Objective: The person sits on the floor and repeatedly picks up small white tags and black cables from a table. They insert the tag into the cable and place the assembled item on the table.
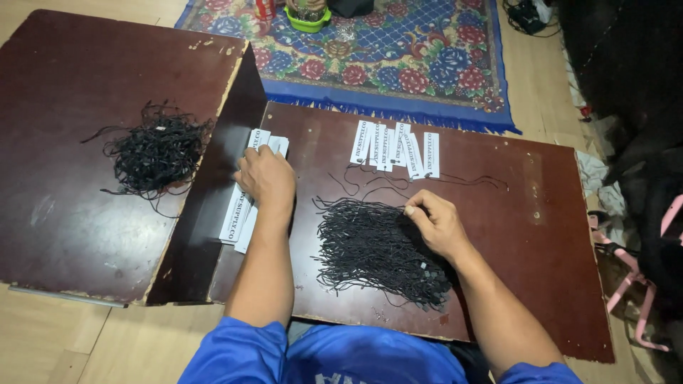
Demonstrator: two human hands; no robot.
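— What have my hands got?

— My left hand (267, 179) lies curled, fingers down, on a stack of long white paper tags (245, 193) at the left edge of the dark wooden counter (512, 235); their long axis runs from near-left to far-right; my right hand (435, 222) pinches at the far edge of a bundle of thin black cords (373, 249).

— And the cords?

— Mid-counter, strands running mostly left to right; more tags (398, 149) fan out beyond; a tangled cord heap (156, 153) sits on the left board (64, 213).

Single head-worn view, looking steeply down, close over low dark tables (498, 235), rug beyond
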